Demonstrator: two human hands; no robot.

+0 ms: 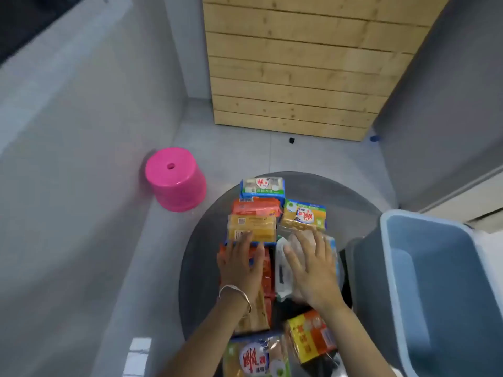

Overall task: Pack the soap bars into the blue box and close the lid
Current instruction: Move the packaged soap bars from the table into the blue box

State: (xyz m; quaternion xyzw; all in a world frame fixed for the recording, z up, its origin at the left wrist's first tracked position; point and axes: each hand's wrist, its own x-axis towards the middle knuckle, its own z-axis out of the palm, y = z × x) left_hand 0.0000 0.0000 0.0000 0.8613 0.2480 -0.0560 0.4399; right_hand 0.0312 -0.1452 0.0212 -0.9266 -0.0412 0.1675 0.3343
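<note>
Two open, flat grips — left hand [239, 263], right hand [313, 268] — press soap bars [268, 273] lying lengthwise front-to-back.

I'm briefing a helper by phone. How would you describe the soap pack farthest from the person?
Find the round dark table beside the open blue box. At its far edge, toward the pink stool, lies one soap pack. Its face is white and green inside a blue border; the orange pack and yellow pack next to it are not.
</note>
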